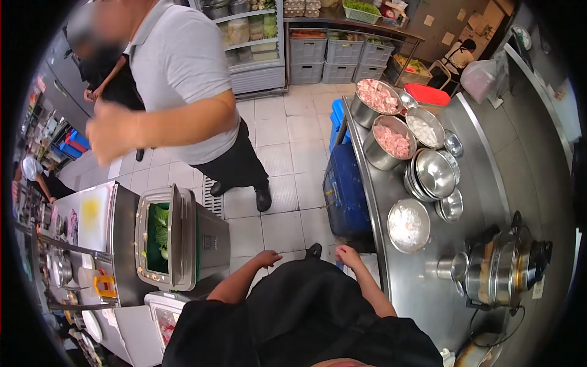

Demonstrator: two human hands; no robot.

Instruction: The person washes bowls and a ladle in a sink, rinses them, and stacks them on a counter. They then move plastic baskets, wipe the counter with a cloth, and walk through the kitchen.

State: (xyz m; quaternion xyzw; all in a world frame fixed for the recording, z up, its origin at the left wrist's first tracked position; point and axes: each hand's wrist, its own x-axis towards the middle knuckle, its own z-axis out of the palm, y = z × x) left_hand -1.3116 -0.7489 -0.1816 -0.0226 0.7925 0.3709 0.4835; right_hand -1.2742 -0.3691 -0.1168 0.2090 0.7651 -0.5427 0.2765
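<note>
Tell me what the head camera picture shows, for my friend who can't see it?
A person in black stands in a kitchen, left hand and right hand empty at the hips. A steel counter alongside holds bowls of chopped meat; another person in a grey shirt stands ahead.

- Steel counter (489,159) runs up the right side, from about 5 o'clock to 1 o'clock.
- Up at 1 o'clock on it: two pots of chopped raw meat (377,96), plus a bowl of white stuff (424,129).
- Middle, 3 o'clock: stacked empty steel bowls (435,174).
- Just below them, a bowl of white powder (408,225).
- At 4 o'clock, a steel cooker (498,269) with a cord.
</note>
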